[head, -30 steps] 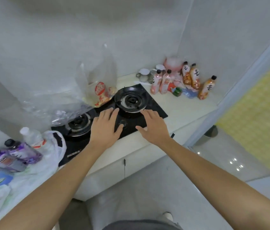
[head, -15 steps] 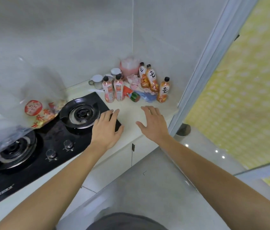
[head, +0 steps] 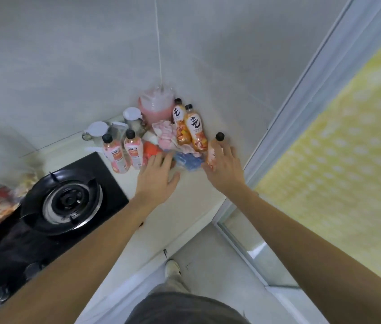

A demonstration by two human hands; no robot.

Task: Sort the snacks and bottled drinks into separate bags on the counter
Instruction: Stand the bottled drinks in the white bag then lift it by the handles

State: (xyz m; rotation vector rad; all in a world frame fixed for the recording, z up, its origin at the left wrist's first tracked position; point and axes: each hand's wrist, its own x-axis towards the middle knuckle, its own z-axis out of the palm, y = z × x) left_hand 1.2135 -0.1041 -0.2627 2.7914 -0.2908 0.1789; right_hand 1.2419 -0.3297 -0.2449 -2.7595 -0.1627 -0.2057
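The right hand (head: 225,170) curls loosely around the orange bottle (head: 213,152); the left hand (head: 158,178), fingers spread, rests on the red snack (head: 151,149). Grip low (neighbours stand close) and lift straight up.

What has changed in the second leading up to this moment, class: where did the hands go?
Both hands left the stove edge for the corner pile. The left hand reaches the red packet; the right hand closes on the orange bottle. Nothing is lifted. The pink bottles stayed standing.
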